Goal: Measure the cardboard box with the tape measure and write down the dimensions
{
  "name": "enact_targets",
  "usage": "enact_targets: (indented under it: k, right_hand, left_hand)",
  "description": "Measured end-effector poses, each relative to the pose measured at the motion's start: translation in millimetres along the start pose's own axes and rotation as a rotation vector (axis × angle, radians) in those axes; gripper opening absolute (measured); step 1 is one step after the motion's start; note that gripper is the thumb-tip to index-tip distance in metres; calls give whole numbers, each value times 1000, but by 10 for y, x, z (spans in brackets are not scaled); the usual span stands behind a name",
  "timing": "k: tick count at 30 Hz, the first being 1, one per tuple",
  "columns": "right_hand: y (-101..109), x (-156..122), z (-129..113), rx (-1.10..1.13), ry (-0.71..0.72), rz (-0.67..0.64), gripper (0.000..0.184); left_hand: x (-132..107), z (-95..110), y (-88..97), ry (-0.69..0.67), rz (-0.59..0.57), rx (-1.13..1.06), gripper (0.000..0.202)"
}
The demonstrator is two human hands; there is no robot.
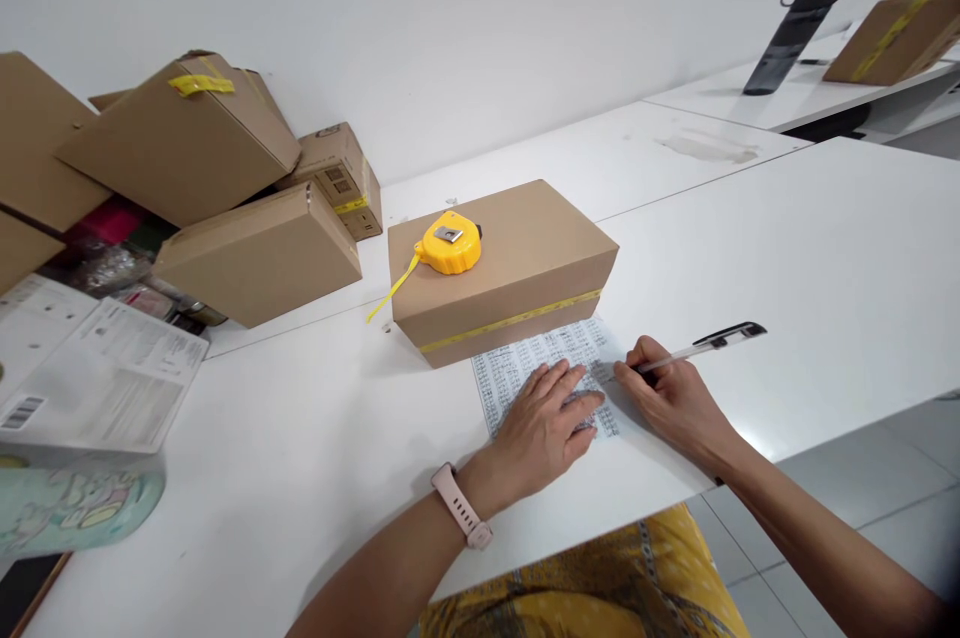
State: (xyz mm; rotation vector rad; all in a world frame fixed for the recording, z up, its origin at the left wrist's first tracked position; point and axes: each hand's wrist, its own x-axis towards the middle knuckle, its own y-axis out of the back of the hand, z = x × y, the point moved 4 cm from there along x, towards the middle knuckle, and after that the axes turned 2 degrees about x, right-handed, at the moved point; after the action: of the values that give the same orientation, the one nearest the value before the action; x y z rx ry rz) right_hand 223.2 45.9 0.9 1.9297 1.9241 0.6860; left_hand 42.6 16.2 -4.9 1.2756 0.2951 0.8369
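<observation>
My left hand (547,418) lies flat with fingers spread on a sheet of paper (499,388) covered in rows of dark handwriting. A clear-barrelled pen (709,343) with a black clip is pinched in my right hand (675,398), its lower end by the sheet's right edge; the tip is hard to make out. Behind the sheet stands a brown cardboard box (517,288) with yellow tape along its front, overlapping the paper's far edge. On the box top rests a yellow tape measure (450,243), its tape end hanging over the left edge.
Several cardboard boxes (255,258) are piled at the left against the wall. Nearer me are a printed white package (112,368) and a mint-green patterned bottle (82,508). A dark bottle (795,33) and a taped box (892,33) stand far right on the white table (787,248).
</observation>
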Motion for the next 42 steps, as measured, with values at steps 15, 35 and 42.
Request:
enact_targets:
  k: [15,35,42]
  right_hand:
    - [-2,-4,-10,-23,6,5,23]
    - [4,0,14,-40,-12,16,24]
    - [9,4,-4,-31,-24,16,24]
  left_hand:
    - [-2,0,-2,-1,9,-2,34]
    - [-5,3,-5,-5,16,5,34]
    - [-5,-3,9,-4,11,4,34]
